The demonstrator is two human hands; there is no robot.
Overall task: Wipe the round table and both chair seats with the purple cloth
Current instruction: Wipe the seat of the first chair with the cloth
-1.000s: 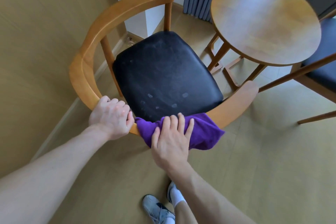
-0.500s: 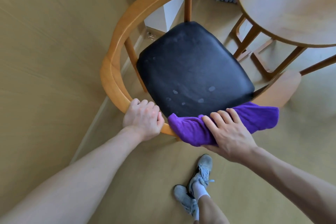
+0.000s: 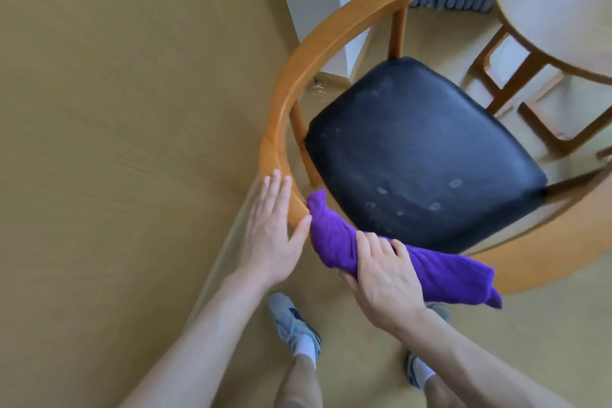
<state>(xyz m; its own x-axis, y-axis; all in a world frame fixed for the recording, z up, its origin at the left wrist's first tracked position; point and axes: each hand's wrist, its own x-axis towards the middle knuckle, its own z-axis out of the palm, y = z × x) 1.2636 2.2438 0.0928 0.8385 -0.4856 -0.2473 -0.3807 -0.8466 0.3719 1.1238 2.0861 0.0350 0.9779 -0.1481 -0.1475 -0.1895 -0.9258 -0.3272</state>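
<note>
Purple cloth (image 3: 390,258), bunched on the chair's back rail, is now gripped by the right hand (image 3: 384,278); the left hand (image 3: 271,228) has let go, fingers flat against the rail (image 3: 281,129). Seat (image 3: 424,156) wiping looks imminent.

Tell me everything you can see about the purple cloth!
The purple cloth is bright violet and looks soft, like a small towel. It is bunched into a long, wrinkly roll, not spread flat. It lies draped over the curved wooden backrest rail of the chair, beside the black seat. The right hand grips it around the middle, fingers curled over the top. One end pokes up near the left hand, whose thumb lies right at the cloth; the other end hangs off to the right.
</note>
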